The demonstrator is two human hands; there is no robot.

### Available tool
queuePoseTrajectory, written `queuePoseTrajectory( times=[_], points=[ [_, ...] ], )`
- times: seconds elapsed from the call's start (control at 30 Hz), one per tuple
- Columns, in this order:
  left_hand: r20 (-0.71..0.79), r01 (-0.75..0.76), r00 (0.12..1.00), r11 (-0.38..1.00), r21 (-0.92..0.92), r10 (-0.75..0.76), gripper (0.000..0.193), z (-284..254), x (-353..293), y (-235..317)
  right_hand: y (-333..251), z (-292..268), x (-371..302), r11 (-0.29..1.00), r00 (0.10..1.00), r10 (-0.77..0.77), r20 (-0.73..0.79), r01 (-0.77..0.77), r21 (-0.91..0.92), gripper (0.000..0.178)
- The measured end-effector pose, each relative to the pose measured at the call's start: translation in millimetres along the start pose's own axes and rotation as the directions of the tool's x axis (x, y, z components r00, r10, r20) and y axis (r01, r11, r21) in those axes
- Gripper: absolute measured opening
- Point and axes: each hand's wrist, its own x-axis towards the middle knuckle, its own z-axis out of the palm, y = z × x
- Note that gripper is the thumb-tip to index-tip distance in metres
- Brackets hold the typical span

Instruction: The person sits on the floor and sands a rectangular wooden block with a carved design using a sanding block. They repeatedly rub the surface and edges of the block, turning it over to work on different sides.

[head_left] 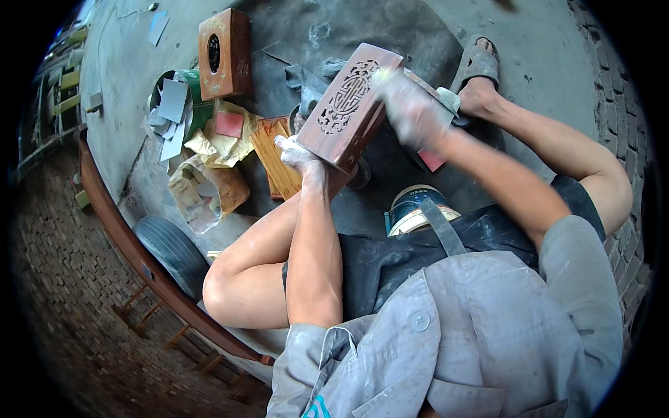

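Note:
A reddish-brown wooden box (382, 59) with a carved openwork panel is tilted up in front of me. My left hand (300, 155), dusted white, is closed around its lower end. Beside the box's upper right edge is my right hand (414, 104), also whitened and smeared by motion. Something pale yellow shows at its fingertips, too blurred to name, and its exact finger pose is unclear. Under the box and my left hand lies a lighter yellow-brown wooden piece (277, 157).
A second carved tissue-style box (233, 76) stands at the far left beside a green bucket (203, 87) holding grey sheets. Crumpled paper (202, 184) and a red pad (228, 124) lie nearby. A paint bucket (418, 198) sits between my legs. A tyre (167, 244) leans at the left.

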Motion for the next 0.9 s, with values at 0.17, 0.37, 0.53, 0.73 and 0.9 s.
queuePoseTrajectory(
  times=[0.17, 0.37, 0.53, 0.73, 0.9],
  points=[
    [-0.019, -0.015, 1.000, 0.999, 0.041, 0.016, 0.080, -5.9, -0.8, -2.7, -15.5, -13.7, 15.1, 0.994, 0.994, -0.102, 0.030, 0.103, -0.041, 0.046],
    [-0.019, -0.011, 1.000, 0.999, 0.053, 0.012, 0.079, -8.5, -1.2, -6.3, -34.9, -21.4, 21.7, 0.954, 0.929, -0.300, 0.219, 0.286, 0.093, 0.052],
    [-0.034, 0.002, 0.999, 0.999, 0.036, -0.001, 0.078, -8.4, 2.4, -8.0, -24.8, -26.7, 15.5, 0.967, 0.917, -0.241, 0.316, 0.200, 0.157, 0.066],
    [-0.033, 0.003, 0.999, 0.999, 0.032, -0.002, 0.078, -12.0, 12.8, -17.3, -24.3, -27.4, 26.7, 0.910, 0.848, -0.387, 0.363, 0.287, 0.301, 0.069],
    [-0.048, -0.089, 0.994, 0.988, 0.129, 0.096, 0.078, 0.7, -6.1, -7.3, -54.3, -25.4, 22.3, 0.898, 0.869, -0.372, 0.326, 0.248, 0.363, 0.065]
  ],
)
